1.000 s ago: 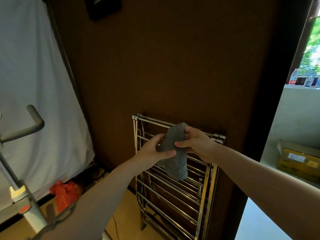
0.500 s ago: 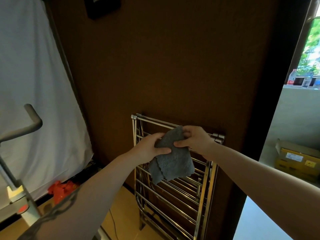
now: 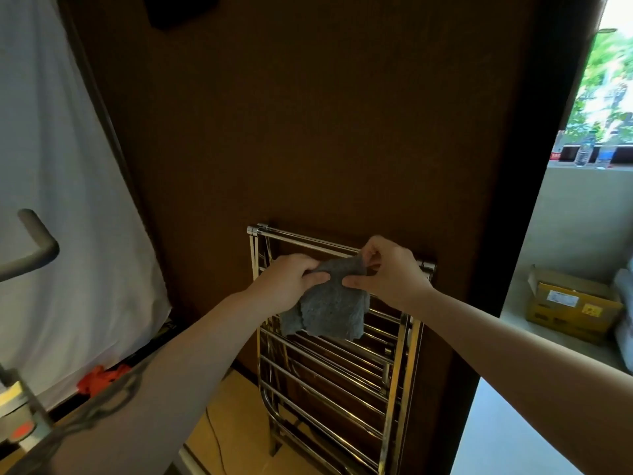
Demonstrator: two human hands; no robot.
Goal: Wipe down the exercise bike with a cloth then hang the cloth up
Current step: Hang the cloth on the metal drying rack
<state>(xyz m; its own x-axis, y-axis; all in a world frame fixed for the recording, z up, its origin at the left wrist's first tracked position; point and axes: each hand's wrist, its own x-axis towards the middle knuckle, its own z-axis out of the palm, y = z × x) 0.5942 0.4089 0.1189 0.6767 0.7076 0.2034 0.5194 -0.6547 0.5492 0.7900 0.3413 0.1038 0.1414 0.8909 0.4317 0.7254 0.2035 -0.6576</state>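
A grey cloth [image 3: 329, 310] hangs spread between both hands in front of a folded chrome drying rack [image 3: 397, 365] that leans on a dark brown wall. My left hand [image 3: 291, 282] grips the cloth's upper left edge. My right hand [image 3: 387, 269] pinches its upper right edge, just below the rack's top bar [image 3: 301, 240]. The cloth's lower part drapes over the rack's rails; whether it touches them I cannot tell. The exercise bike's grey handlebar [image 3: 37, 248] and white frame [image 3: 20, 416] show at the far left.
A white sheet [image 3: 61, 200] covers the left side. Something red [image 3: 102, 378] lies on the floor beneath it. A yellow cardboard box [image 3: 572, 310] sits on a ledge to the right, past the dark door frame [image 3: 513, 234]. A thin cable [image 3: 212, 437] crosses the wooden floor.
The cloth went from a bunched strip to an opened sheet. Both hands pulled its top edge apart and lifted it slightly toward the rack's top bar.
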